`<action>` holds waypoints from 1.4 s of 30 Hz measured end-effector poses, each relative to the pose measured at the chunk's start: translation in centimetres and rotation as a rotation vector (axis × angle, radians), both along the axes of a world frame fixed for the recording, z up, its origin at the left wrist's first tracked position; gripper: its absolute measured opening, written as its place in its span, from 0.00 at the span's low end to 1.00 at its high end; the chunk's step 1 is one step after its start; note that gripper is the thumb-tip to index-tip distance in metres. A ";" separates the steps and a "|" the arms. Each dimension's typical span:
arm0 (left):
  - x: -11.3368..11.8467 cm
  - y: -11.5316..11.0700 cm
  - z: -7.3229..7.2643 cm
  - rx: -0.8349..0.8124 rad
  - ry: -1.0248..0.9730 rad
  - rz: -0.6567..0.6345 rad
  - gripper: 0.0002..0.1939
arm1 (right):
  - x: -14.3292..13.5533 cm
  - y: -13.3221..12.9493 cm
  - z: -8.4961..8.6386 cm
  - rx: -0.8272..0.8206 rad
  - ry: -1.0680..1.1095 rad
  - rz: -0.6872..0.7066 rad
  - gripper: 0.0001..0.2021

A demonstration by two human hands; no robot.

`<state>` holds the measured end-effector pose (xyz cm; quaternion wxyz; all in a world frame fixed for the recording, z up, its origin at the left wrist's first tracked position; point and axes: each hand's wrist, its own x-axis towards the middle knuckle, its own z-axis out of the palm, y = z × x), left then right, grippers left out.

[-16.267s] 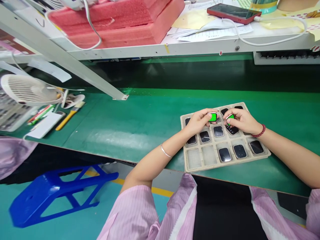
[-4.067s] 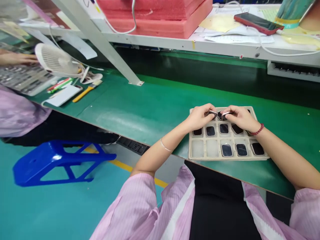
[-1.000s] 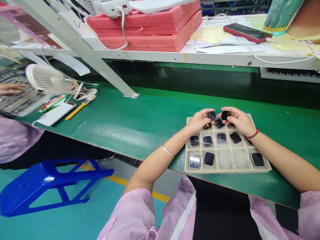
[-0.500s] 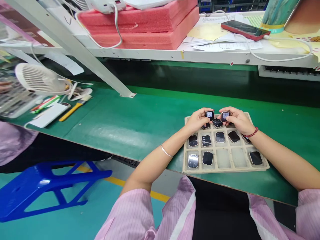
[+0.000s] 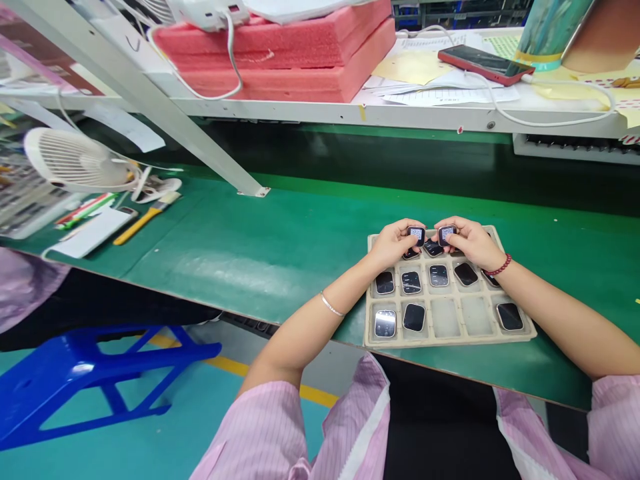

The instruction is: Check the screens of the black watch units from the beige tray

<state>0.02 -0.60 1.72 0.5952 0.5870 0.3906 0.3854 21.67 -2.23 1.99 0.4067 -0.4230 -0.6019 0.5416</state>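
Observation:
Above the back row of a cream compartment tray [image 5: 371,308], both my hands hold up small square smartwatch bodies without straps. My left hand [image 5: 395,241] pinches one smartwatch [image 5: 416,233], its lit screen showing a QR-like code. In my right hand [image 5: 469,239] is another smartwatch [image 5: 447,234] with a similar code, my thumb over its lower part. Several more watch bodies lie face up in the tray, among them a dark one [image 5: 414,317] in the front row. Two front-row compartments hold no watch. My hands and forearm partly cover the back row and the right side.
A white shelf edge [image 5: 310,113] runs above the green bench [image 5: 215,247], with red foam blocks [image 5: 280,60] and a phone [image 5: 485,63] on it. A slanted post [image 5: 200,143] meets the bench. At left are a fan [image 5: 75,160], a brush [image 5: 145,219] and a blue stool [image 5: 85,373].
The view has shifted slightly. My right thumb has moved onto the screen of the watch it holds, and my left thumb also covers more of its watch. Both watches stay held.

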 end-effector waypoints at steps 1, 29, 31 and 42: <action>0.0 0.0 0.0 -0.002 0.000 0.000 0.14 | 0.0 0.0 0.0 0.001 -0.001 0.002 0.15; 0.0 0.0 -0.5 0.039 0.008 -0.028 0.14 | -0.2 0.0 0.1 -0.002 -0.020 -0.008 0.13; 0.0 0.0 -0.5 0.050 0.011 -0.028 0.14 | -0.1 0.0 0.0 -0.010 0.004 -0.006 0.15; 0.1 0.2 -1.0 0.130 0.015 0.026 0.17 | -0.2 0.1 -0.6 0.082 -0.047 0.027 0.22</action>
